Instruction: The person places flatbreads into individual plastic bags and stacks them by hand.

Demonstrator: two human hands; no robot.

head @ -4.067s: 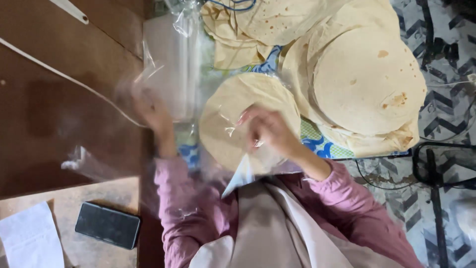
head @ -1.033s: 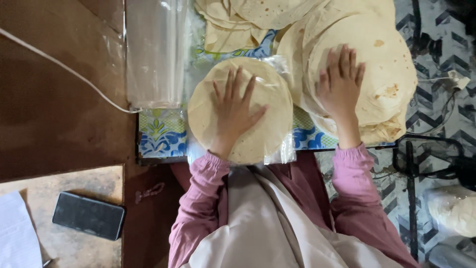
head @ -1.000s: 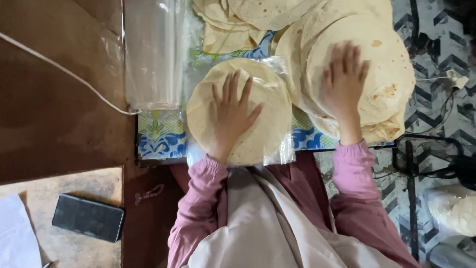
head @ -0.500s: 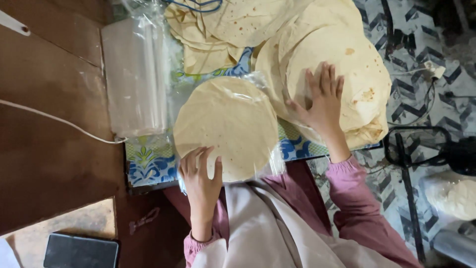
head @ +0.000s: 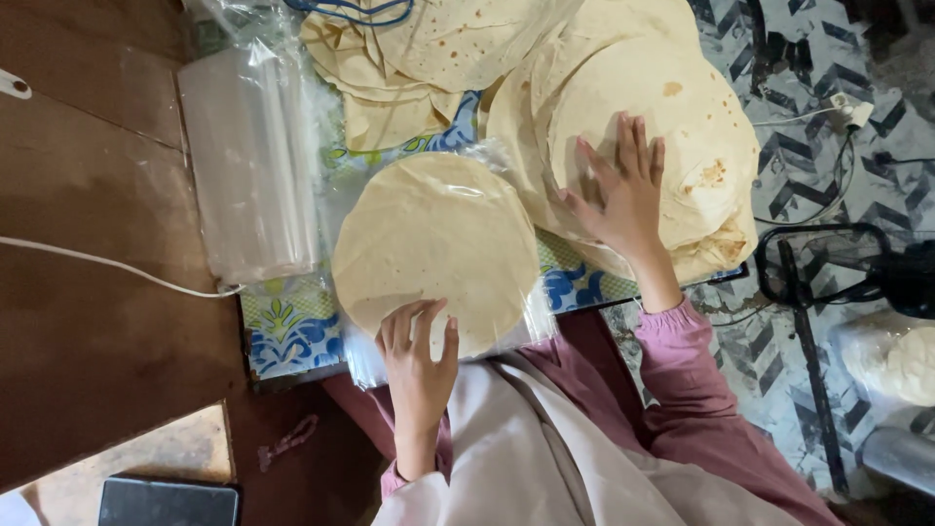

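Pale flatbread (head: 435, 248) lies under the left hand (head: 417, 356), fingers apart; right hand (head: 623, 190) spread on the flatbread stack (head: 682, 107).

My left hand (head: 417, 343) lies palm down close to my body, fingers loosely curled, wrist bent back toward me. My right hand (head: 623, 190) reaches farther out, flat with fingers spread and pointing away, its pink-sleeved forearm angled outward from my lap.

Matt floury flatbread (head: 433, 239) – glossy clear plastic bags (head: 248, 166), wood floor (head: 88, 331).
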